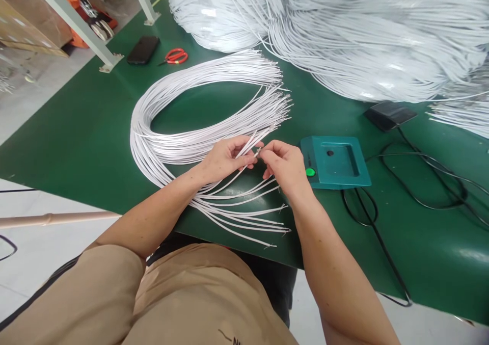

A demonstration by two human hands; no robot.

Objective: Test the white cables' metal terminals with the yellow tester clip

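Note:
A looped bundle of white cables (pixel 175 146) lies on the green table, its cut ends pointing right. My left hand (pixel 233 154) is closed on a few of these cables near their ends. Thumb and fingers of my right hand (pixel 280 159) pinch the tip of one cable, where bare wire strands seem to show; the exact detail is too small to make out. Below my hands, several separate cable ends fan out toward the table's front edge, with frayed strands at their tips. Just right of my right hand sits a teal device (pixel 336 161) with a green button (pixel 310 172).
Large heaps of white cable (pixel 362 34) fill the back of the table (pixel 76 136). Red-handled scissors (pixel 175 56) and a black phone-like object (pixel 143 50) lie at the back left, near a metal post (pixel 82 29). Black cords (pixel 424 202) loop at the right beside a black box (pixel 389 115).

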